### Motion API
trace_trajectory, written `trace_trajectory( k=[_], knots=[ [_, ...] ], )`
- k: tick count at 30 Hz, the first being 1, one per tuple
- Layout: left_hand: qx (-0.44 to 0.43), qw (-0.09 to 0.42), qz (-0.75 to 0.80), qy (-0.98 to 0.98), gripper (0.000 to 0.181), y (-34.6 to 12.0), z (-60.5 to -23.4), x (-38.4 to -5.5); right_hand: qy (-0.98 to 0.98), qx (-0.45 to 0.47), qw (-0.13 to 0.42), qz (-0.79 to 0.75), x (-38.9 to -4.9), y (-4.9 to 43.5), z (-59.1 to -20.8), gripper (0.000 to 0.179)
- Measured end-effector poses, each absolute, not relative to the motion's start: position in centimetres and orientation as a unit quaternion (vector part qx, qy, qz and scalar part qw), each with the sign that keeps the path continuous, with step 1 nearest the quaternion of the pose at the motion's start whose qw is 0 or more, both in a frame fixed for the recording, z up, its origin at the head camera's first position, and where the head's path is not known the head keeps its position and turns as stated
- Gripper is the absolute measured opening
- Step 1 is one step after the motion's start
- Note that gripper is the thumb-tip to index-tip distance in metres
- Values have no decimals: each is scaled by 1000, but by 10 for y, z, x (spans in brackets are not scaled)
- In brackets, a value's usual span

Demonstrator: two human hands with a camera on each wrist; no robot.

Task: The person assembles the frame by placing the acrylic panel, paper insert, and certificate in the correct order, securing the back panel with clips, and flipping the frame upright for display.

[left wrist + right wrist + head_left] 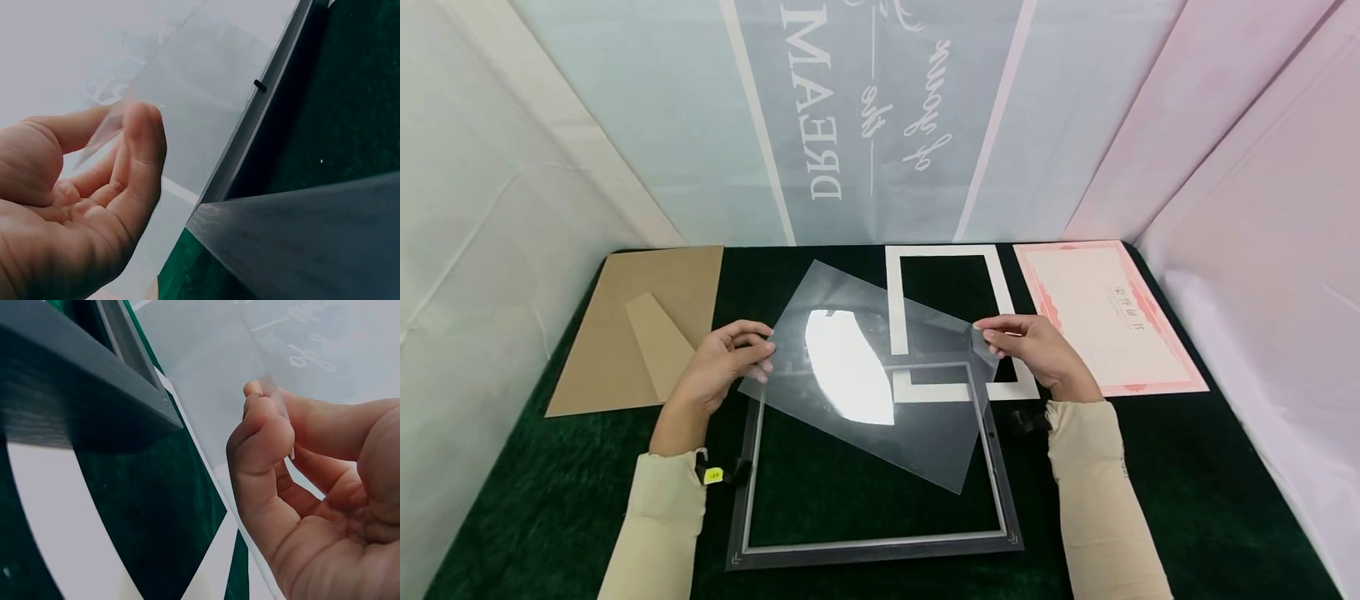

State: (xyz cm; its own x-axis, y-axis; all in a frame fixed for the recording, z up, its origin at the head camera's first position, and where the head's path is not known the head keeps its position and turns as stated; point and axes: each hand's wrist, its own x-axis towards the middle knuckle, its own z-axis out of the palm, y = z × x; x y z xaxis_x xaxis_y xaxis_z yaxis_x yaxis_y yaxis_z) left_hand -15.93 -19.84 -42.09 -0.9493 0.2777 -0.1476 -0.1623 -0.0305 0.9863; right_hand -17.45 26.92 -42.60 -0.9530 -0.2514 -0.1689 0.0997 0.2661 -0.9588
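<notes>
A clear plastic sheet [865,450] is held tilted and turned above a dark grey picture frame [872,552]. My left hand [726,367] pinches the sheet's left edge between thumb and fingers; the left wrist view shows this left hand [94,194] with the thin clear edge in its fingertips. On the other side, my right hand [1033,350] pinches the sheet near its right corner. In the right wrist view the right hand [312,481] has the thumb against curled fingers around the sheet's edge. The picture frame lies flat on green cloth, its middle open.
A brown backing board [587,333] with a stand flap [658,342] lies at the left. Behind the sheet lies a white mat border [942,250], partly covered by it. A pink-bordered certificate [1090,333] lies at the right. Green cloth [1187,500] covers the table; a printed curtain [880,217] hangs behind.
</notes>
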Motion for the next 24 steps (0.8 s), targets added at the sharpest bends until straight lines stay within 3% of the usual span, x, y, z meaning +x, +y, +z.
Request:
trace_trajectory(
  k=[4,11,18,24],
  knots=[
    [29,158,708,688,18,-198,-422,-159,779,-40,141,-610,-175,266,-428,39],
    [24,167,665,728,41,-195,-424,-159,783,1,135,-607,-176,263,-429,43],
    [33,161,663,730,39,-183,-426,-155,744,53,114,-656,-172,266,-433,45],
    [-12,181,708,683,33,-188,-432,-135,743,53,150,-651,-163,260,-450,52]
  ],
)
